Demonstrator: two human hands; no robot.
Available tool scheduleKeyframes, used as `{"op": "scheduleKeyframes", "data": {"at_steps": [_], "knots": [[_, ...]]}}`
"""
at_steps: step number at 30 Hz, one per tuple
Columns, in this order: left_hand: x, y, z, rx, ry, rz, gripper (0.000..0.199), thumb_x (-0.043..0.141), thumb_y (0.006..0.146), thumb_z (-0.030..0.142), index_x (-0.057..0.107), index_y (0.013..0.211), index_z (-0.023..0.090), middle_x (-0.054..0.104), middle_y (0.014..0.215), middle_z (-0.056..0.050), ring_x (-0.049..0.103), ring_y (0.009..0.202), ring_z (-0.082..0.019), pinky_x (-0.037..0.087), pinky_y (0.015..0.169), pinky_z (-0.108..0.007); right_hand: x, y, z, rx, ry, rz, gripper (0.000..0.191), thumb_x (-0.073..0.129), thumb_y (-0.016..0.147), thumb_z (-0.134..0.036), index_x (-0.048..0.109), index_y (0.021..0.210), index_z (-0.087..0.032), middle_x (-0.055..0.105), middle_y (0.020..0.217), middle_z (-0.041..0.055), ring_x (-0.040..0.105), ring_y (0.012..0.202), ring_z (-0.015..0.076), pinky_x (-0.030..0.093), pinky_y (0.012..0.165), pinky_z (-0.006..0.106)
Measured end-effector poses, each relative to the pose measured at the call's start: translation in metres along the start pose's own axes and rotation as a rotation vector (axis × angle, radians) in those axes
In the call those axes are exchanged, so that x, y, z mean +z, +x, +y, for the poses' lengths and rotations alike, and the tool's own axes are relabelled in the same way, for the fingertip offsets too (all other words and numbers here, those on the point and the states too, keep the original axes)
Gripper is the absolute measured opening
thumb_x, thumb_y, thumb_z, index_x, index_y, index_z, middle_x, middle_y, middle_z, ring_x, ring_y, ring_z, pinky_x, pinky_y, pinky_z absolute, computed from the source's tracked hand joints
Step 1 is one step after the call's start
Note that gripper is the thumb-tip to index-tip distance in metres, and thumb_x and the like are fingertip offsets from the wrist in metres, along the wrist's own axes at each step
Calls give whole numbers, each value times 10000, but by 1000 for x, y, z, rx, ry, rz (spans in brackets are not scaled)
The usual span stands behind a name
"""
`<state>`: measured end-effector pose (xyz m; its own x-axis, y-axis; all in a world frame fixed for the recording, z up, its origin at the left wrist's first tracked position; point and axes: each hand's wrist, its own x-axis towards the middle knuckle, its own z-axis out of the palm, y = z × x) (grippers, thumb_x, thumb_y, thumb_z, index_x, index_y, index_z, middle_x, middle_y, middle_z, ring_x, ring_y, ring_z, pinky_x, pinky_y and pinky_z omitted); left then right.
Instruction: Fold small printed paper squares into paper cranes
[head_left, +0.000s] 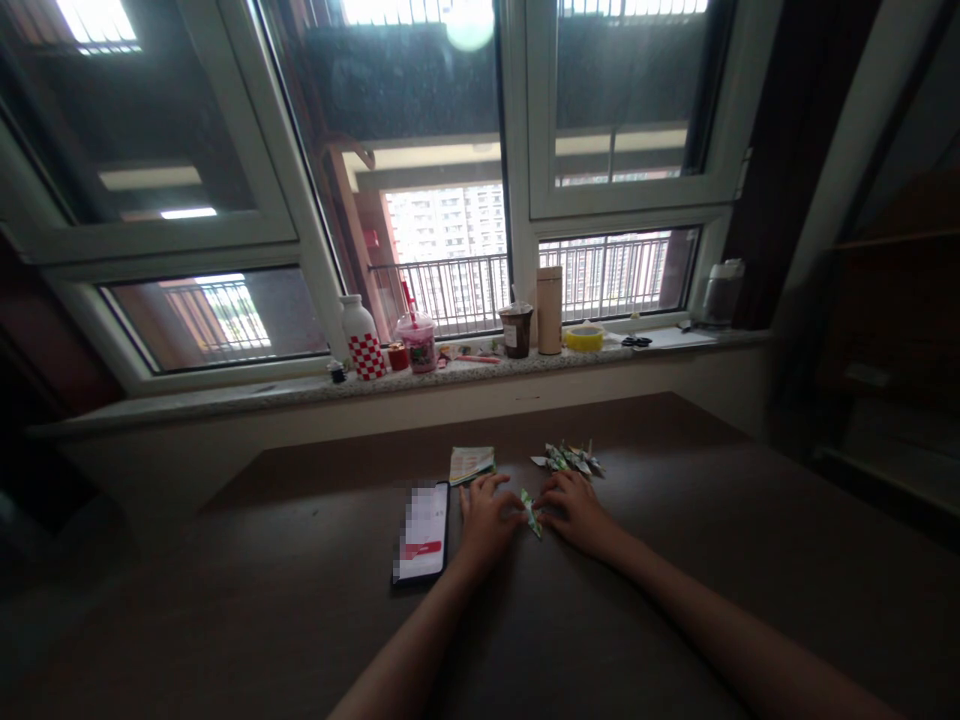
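Observation:
A small folded piece of green-and-white patterned paper (532, 516) lies between my hands, low over the dark table. My left hand (487, 515) pinches its left side with thumb and fingertips. On its right side, the fingers of my right hand (576, 508) close on the paper. Just beyond my right hand sits a small heap of pointed folded paper shapes (562, 458), which look like paper cranes. A stack of patterned paper sheets (471, 462) lies behind my left hand. To the left of that hand is a phone (424, 535) with its screen lit.
The brown table (300, 620) ends at a granite windowsill (225, 398). Along the sill stand a red-checked bottle (363, 340), a pink drink cup (417, 345), a dark drink cup (517, 332), a beige flask (550, 310), yellow tape (583, 339) and black scissors (637, 342).

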<state>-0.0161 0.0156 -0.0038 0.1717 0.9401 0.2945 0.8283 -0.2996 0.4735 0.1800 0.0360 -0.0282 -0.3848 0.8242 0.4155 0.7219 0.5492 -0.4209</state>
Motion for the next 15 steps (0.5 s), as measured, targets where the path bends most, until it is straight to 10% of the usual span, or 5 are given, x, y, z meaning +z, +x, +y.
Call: {"op": "scheduleKeyframes", "data": {"at_steps": [15], "knots": [[-4,-2,-2,24,132,-42,102,747,756,369,775,853,349,508,1445,15,296,1379,-337,63,1126,-679,0,-1,-1,1,-20,-37,237,661,837,-325,721,1066,-318,597,1148,71,458,1198,285,338,1067,496]]}}
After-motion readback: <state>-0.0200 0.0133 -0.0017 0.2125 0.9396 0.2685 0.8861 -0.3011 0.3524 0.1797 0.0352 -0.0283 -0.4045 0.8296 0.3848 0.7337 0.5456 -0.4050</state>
